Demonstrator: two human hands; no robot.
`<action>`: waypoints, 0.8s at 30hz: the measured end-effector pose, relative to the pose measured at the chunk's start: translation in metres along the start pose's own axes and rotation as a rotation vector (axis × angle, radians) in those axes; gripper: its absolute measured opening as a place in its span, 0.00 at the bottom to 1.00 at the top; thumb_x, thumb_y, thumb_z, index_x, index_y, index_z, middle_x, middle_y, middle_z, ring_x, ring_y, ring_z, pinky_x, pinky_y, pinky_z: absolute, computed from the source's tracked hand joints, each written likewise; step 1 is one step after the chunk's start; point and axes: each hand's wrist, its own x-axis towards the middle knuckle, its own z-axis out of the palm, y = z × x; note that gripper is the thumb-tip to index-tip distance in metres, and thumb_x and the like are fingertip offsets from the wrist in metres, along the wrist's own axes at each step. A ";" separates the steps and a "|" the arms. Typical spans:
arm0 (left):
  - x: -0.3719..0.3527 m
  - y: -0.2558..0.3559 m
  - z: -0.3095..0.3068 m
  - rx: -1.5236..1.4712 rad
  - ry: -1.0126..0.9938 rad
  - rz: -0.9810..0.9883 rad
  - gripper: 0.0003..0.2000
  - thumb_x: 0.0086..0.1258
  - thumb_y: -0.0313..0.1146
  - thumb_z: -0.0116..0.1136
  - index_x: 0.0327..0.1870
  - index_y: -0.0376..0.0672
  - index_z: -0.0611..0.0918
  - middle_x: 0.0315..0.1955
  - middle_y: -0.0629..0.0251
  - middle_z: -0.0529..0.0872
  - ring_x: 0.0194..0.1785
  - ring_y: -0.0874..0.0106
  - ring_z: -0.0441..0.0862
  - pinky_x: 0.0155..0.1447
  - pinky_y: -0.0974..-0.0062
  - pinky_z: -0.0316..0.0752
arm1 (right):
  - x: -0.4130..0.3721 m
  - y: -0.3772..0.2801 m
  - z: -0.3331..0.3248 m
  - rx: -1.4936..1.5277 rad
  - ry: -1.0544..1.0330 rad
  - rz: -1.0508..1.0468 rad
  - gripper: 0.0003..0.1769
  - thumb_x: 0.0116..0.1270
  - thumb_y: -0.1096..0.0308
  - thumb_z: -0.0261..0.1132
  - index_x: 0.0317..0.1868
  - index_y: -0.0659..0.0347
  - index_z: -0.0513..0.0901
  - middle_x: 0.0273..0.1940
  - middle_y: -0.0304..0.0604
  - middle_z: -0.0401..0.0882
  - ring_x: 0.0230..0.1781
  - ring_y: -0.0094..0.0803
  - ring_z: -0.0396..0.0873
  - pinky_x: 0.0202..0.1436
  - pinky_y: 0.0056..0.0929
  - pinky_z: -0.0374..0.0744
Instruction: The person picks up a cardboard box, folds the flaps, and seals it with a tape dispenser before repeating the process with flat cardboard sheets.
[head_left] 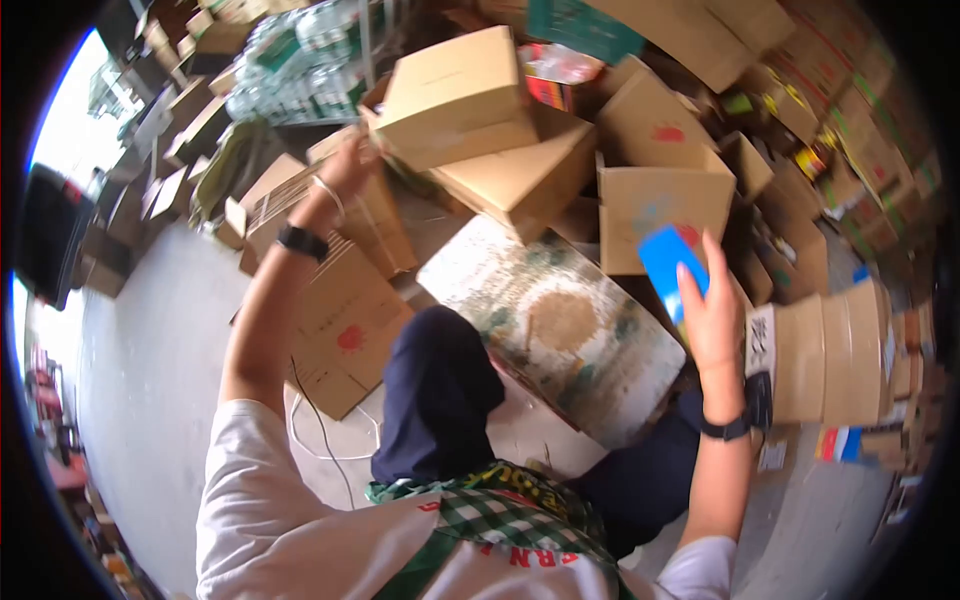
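Grey floor (150,400) shows to either side of a stained board (620,370), with cartons (540,165) crowded behind. The right hand (715,325) has its fingers clamped on a blue object (660,265), before an open carton (655,205). The left hand (348,168) is at a closed carton (455,95); blur prevents determining finger state or contact.

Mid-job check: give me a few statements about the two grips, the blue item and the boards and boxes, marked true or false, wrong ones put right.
1. The right grip holds a blue item. True.
2. The left grip holds a water bottle. False: no bottle shows there; it is by a cardboard box.
3. The stained board has a brown patch. True.
4. Only one arm wears a dark band. False: both do.
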 end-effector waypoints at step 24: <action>-0.196 -0.059 0.026 0.553 0.345 -0.261 0.08 0.56 0.36 0.60 0.33 0.45 0.78 0.32 0.62 0.80 0.42 0.58 0.77 0.46 0.64 0.73 | -0.153 0.086 0.085 -0.518 -0.969 0.546 0.33 0.60 0.56 0.63 0.65 0.50 0.64 0.47 0.58 0.79 0.48 0.55 0.77 0.48 0.47 0.75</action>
